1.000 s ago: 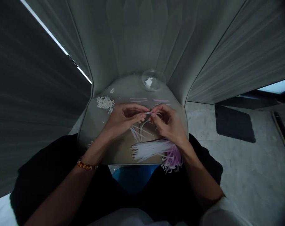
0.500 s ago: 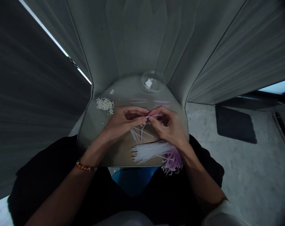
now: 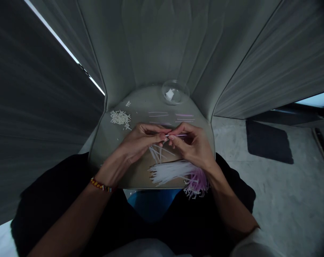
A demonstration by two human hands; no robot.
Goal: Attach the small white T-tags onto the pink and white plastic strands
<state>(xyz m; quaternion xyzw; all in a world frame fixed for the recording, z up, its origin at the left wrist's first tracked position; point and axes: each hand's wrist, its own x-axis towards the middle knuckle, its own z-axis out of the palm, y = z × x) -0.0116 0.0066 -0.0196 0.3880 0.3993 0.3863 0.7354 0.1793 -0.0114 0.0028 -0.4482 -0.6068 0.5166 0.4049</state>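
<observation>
Over the chair seat [image 3: 140, 103], my left hand [image 3: 143, 141] pinches a small white piece [image 3: 166, 135] between thumb and fingers. Close against it, my right hand [image 3: 191, 142] grips a thin pink strand [image 3: 181, 135] that points right under its fingers. The fingertips of both hands nearly meet. Just below them, loose white strands [image 3: 157, 153] lie crossed on the seat. A bundle of white strands [image 3: 171, 172] with curled pink ends [image 3: 198, 184] rests at the seat's front edge.
A pile of short white pieces [image 3: 120, 117] lies left on the seat. Separate pink strands [image 3: 158, 114] lie beyond my hands, with more pink strands [image 3: 184, 115] to the right. A clear round dish [image 3: 178, 99] holds a white scrap. A dark mat [image 3: 268, 142] is on the floor at right.
The pink strand in my right hand was curved and now lies straighter. My left wrist has turned and risen slightly, and the fingers of my right hand have closed in a little.
</observation>
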